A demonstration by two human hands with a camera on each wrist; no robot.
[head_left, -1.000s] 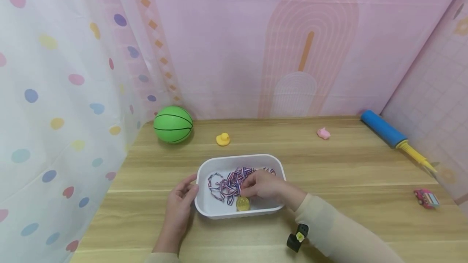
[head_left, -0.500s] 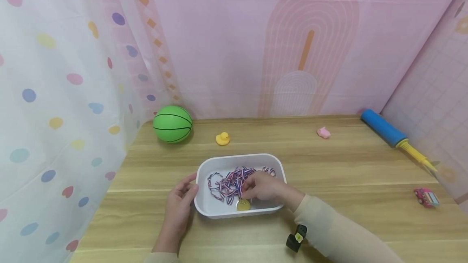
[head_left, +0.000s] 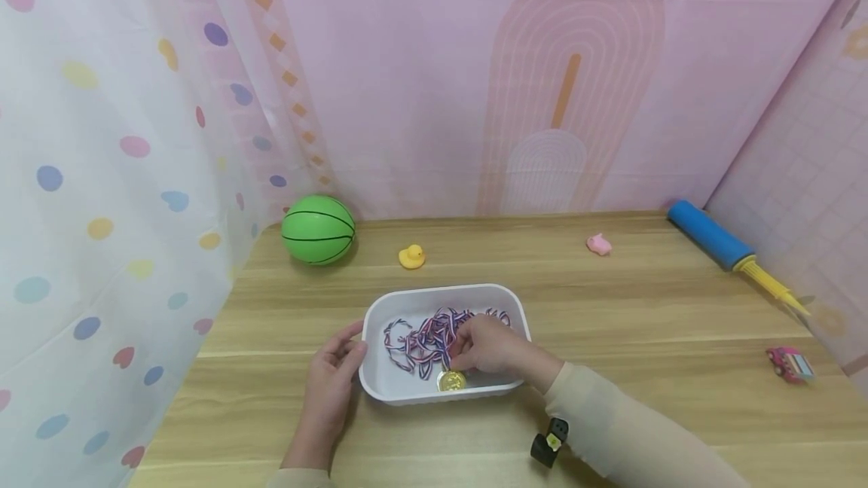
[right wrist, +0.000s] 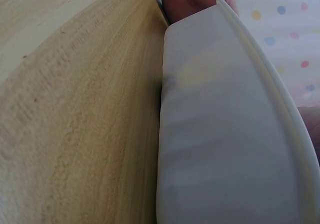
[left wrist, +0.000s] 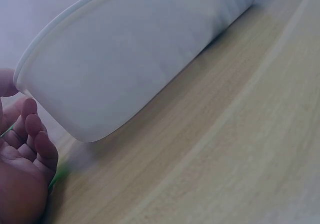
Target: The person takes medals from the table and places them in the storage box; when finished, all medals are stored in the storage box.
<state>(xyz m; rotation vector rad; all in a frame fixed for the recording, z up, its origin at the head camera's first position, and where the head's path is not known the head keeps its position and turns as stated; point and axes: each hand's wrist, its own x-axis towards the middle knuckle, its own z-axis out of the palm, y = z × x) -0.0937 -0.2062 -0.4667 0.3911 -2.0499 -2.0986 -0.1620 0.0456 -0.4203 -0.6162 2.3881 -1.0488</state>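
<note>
A white plastic tub (head_left: pixel 388 300) stands on the wooden table, holding a tangle of red, white and blue striped ribbon (head_left: pixel 423 349). My right hand (head_left: pixel 491 346) reaches over the tub's right side and pinches ribbon just above a round gold medal (head_left: pixel 453 380) near the front wall. A pale edge shows at the medal's left. At the left end, my left hand (head_left: pixel 334 373) holds the rim with thumb and index finger. In the left wrist view its other fingers (left wrist: pixel 46 146) curl loosely beside the wall. The right hand's fingertips are partly hidden in the head view.
Behind the tub are a green ball (head_left: pixel 319 230), a yellow rubber duck (head_left: pixel 411 257) and a small pink toy pig (head_left: pixel 599 244). To the right lie a blue and yellow pump (head_left: pixel 712 236) and a pink toy car (head_left: pixel 790 364). Patterned curtains hang around the table.
The gold medal turned in the light and shifted slightly right with the right hand's fingers. The left hand stayed at the tub's rim, and the head view drifted a little.
</note>
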